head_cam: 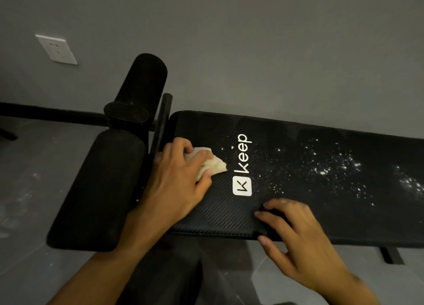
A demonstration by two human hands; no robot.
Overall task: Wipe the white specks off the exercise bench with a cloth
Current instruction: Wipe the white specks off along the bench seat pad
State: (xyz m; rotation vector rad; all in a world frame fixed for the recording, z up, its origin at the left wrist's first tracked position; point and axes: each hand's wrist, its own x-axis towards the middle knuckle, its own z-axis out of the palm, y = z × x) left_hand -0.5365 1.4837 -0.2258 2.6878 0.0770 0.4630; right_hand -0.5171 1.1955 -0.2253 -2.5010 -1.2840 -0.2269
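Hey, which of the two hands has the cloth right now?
The left hand, gripping the crumpled cloth against the bench beside the logo. The right hand holds nothing and only rests on the bench's near edge.

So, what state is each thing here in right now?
cloth, crumpled, pressed onto the bench
left hand, grips the cloth
right hand, fingers spread, resting on bench's near edge
bench, mostly clean left of the logo
white specks, scattered thickly right of the logo
wall socket, nothing plugged in

Black bench (206, 132) — white specks (332, 164), crumpled cloth (214, 164)
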